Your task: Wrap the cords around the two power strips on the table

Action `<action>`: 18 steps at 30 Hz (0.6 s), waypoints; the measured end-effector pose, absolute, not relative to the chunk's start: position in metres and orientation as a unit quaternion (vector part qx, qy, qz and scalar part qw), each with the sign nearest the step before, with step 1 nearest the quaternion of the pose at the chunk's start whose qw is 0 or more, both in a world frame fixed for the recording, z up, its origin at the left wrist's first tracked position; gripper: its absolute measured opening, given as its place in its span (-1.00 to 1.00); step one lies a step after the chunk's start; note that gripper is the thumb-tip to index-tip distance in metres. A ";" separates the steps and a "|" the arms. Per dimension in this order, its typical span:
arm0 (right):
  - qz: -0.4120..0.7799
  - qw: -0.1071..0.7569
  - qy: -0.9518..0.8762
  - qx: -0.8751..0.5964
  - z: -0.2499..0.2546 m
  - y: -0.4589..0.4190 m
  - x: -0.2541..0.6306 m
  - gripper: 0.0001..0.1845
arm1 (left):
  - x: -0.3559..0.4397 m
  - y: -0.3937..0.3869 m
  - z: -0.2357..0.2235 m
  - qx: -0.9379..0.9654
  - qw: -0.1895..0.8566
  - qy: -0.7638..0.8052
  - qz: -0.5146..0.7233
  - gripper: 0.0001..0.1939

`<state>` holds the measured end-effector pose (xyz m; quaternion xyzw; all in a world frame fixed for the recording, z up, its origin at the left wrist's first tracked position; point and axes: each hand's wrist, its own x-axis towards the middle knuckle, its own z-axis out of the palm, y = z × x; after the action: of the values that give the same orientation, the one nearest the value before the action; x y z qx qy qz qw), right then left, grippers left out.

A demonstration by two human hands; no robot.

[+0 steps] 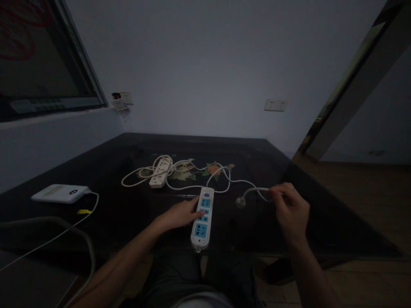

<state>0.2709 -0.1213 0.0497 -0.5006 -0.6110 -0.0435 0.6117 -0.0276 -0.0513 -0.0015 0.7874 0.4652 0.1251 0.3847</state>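
Observation:
A white power strip with blue socket panels (pixel 201 231) lies lengthwise near the front of the dark table. My left hand (pixel 183 214) grips it from the left side, the thumb across its middle socket. To the right, my right hand (pixel 290 209) is closed on a white power cord (pixel 256 189), pinching it between thumb and fingers. The plug (pixel 240 202) at the cord's end hangs or rests just left of that hand; which one I cannot tell. Behind, a second white power strip (pixel 158 176) has its cord looped over and around it.
The dark table (pixel 128 147) has a flower print. At its left lie a white power bank (pixel 61 193) with a cable and a yellow tag (pixel 84 211). Wall sockets (pixel 275 105) are at the back right, more sockets (pixel 122 101) at the back left. A grey cable (pixel 86 244) curves at lower left.

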 end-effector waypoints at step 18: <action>0.005 0.531 -0.677 -0.509 0.069 -0.063 0.248 -0.74 | 0.052 0.067 -0.015 0.691 0.514 0.388 0.329 -0.72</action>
<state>0.2483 -0.0634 0.0694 -0.5093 -0.6774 0.0046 0.5308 0.0517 0.0668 -0.0147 0.6910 0.3876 0.3286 0.5141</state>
